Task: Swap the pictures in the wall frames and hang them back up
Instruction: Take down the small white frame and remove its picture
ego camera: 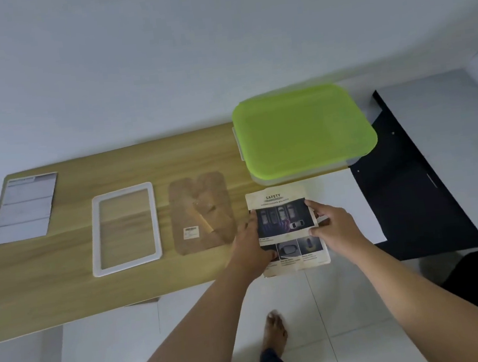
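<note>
While it is pinched only at its two side edges, the safety picture (284, 220) could crease or slip.

Because the sheet looks thin and worn and its near end hangs past the worktop (64, 275) edge over the floor, uneven pull may bend or tear it; whether it rests on the worktop I cannot tell. The left hand (251, 248) curls round its left edge, thumb on the print. The right hand (336, 224) pinches the right edge, fingers bent. Farther left lie the backing board (202, 211) and the empty white frame (96, 235), well apart; a skewed sheet would not seat there. The green-lidded box (303, 131) stands just behind.
</note>
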